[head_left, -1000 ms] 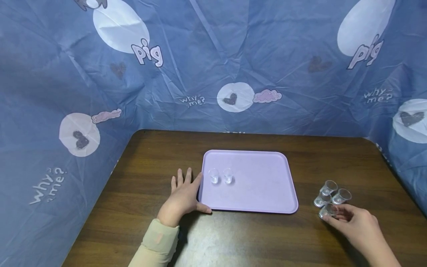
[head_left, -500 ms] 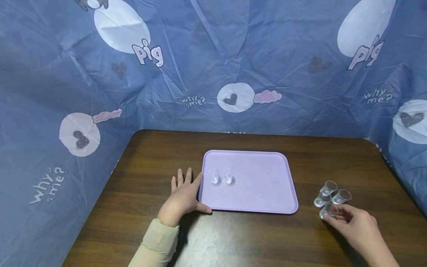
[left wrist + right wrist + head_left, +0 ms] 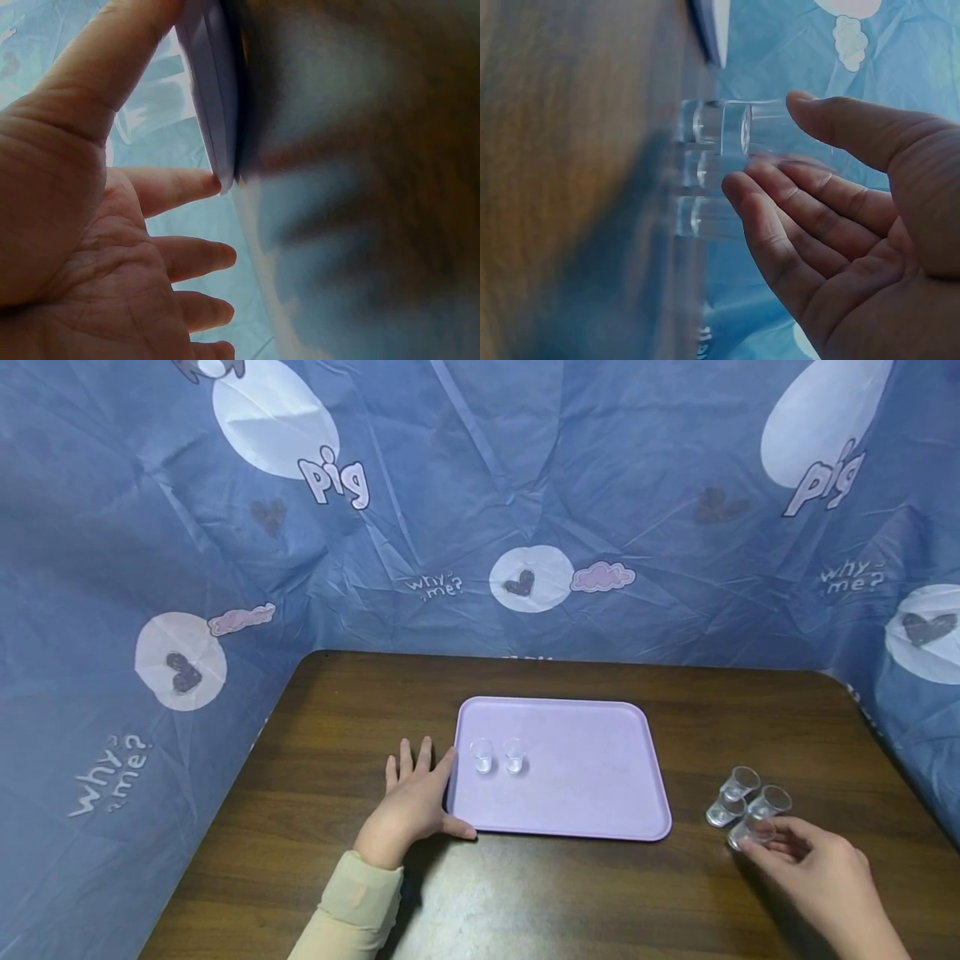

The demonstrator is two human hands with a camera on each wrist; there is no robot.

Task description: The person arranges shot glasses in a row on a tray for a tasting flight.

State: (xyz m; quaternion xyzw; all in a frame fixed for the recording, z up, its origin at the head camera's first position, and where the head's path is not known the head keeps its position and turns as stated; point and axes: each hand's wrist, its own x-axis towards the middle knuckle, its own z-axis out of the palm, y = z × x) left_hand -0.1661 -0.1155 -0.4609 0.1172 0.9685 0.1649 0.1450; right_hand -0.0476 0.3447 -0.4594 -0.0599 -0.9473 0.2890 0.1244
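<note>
My right hand (image 3: pixel 821 868) pinches a small clear shot glass (image 3: pixel 769 129) between thumb and fingers. In the right wrist view its base looks slightly raised off the table. Just beyond it stand several more shot glasses (image 3: pixel 725 811), grouped closely right of the tray. A lilac rectangular tray (image 3: pixel 585 777) lies mid-table and carries two clear shot glasses (image 3: pixel 483 758) side by side near its left edge. Spread fingers of my left hand (image 3: pixel 408 810) lie along the tray's left side, thumb at the near left corner and index fingertip touching the rim.
The brown wooden table (image 3: pixel 570 893) has rounded far corners. Blue printed cloth (image 3: pixel 420 527) hangs behind it and along both sides.
My right hand has shifted slightly right, and the shot glass in its fingers has moved with it. The left hand, the tray and the other glasses stay in place.
</note>
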